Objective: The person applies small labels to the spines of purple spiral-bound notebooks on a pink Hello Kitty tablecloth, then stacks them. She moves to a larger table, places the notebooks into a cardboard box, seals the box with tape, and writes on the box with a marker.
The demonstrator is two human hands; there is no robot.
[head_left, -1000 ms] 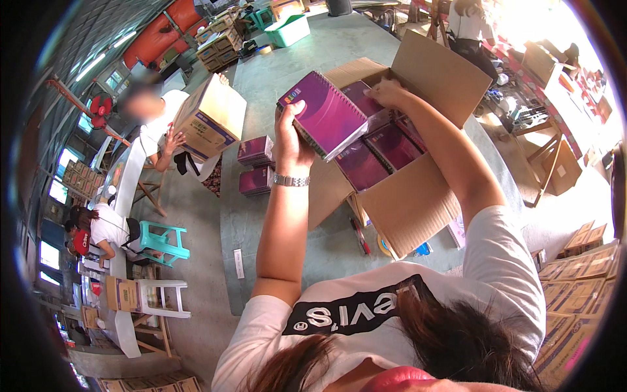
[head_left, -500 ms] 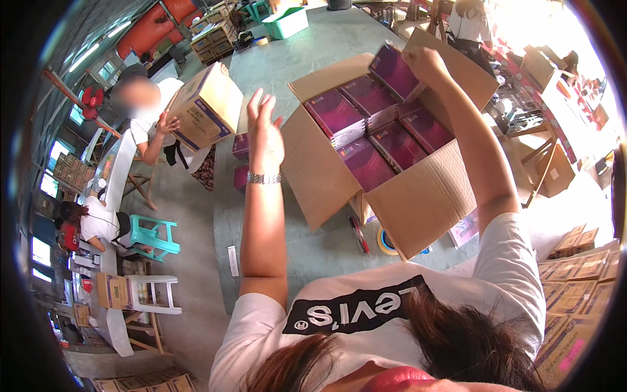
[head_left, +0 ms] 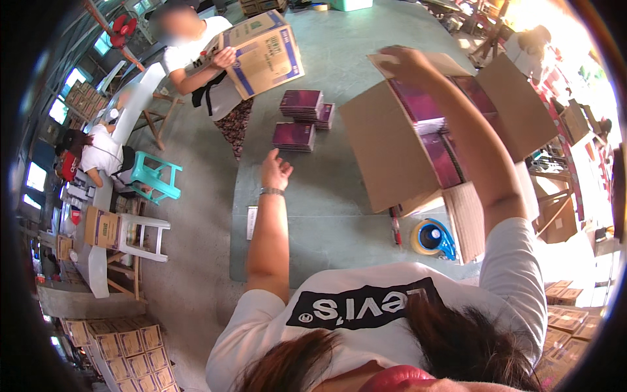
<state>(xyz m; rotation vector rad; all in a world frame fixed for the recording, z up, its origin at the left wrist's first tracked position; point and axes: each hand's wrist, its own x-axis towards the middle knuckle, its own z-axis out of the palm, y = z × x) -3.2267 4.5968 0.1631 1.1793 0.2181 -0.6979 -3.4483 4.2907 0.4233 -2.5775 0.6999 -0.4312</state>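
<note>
Your right hand (head_left: pixel 401 60) sits on the far flap of the open cardboard carton (head_left: pixel 392 157), fingers curled over the flap's edge and pinching it; the carton stands on the grey-green worktop (head_left: pixel 307 215), flaps splayed, its right side toward you; inside, purple-covered books (head_left: pixel 444 157) stand packed on edge in rows, filling most of what shows; your left hand (head_left: pixel 275 171) hovers empty above the worktop, fingers loosely spread, apart from everything; two short stacks of the same purple books (head_left: pixel 304 117) lie flat farther along the worktop, nearest that hand; judge the loaded carton heavy and stiff-walled but weak at the flaps, so a flap is for steering only, not lifting; take weight from under the base or by the side walls; single books look rigid, glossy-covered, likely a little slick, best gripped across the spine with thumb on one cover; a blue tape dispenser (head_left: pixel 432 238) and a red pen (head_left: pixel 395 225) lie just beside the carton's near corner; across the worktop another person holds a printed carton (head_left: pixel 264 55) tilted in both arms.
</note>
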